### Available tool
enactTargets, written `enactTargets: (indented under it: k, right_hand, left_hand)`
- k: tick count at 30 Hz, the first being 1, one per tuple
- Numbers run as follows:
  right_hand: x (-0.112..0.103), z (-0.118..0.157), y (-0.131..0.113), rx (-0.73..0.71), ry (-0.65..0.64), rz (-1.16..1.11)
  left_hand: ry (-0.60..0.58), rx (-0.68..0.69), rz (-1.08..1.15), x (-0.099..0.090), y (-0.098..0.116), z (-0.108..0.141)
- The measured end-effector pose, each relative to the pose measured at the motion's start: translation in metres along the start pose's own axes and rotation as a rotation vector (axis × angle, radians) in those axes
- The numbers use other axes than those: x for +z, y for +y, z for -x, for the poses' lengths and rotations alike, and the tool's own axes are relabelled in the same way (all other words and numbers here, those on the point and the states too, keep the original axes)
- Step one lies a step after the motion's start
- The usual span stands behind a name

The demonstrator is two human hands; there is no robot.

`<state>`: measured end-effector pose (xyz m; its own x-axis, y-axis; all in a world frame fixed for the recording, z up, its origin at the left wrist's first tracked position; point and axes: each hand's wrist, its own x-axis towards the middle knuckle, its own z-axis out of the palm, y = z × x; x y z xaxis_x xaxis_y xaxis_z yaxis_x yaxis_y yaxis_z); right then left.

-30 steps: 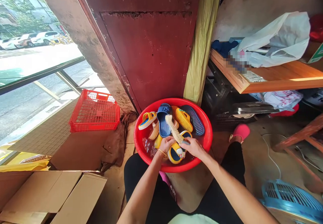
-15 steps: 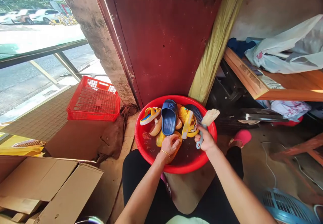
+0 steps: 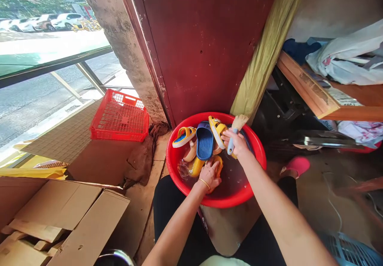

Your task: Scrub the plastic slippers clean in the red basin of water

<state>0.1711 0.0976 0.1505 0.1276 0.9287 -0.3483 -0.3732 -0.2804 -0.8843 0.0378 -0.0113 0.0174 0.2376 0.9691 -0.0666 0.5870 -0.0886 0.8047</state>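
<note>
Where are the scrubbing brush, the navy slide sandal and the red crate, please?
Scrubbing brush (image 3: 240, 121), head view, on its bristles.
Navy slide sandal (image 3: 205, 142), head view, on its footbed.
Red plastic crate (image 3: 119, 134), head view, on its front wall.

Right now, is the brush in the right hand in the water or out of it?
Out: the right hand holds the brush up, its pale bristles by the far rim of the red basin, above the water.

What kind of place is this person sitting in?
Probably a street-level shop or storeroom doorway: a red metal door stands by a glass panel facing parked cars, and an open cardboard box lies on the floor.
</note>
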Motion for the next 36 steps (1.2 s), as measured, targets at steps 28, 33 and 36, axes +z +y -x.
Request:
enactTargets:
  k: [28, 33, 36]
  right_hand:
    - [-0.111, 0.154, 0.093, -0.466, -0.221, 1.771]
    - [-0.123, 0.133, 0.085, -0.385, -0.105, 1.632]
    - [-0.121, 0.123, 0.087, -0.442, -0.151, 1.400]
  left_hand:
    - [-0.165, -0.180, 1.213, -0.026, 0.009, -0.001]
    - [-0.260, -0.245, 1.362, -0.029, 0.008, 0.005]
    - [-0.254, -0.296, 1.434, -0.034, 0.004, 0.004]
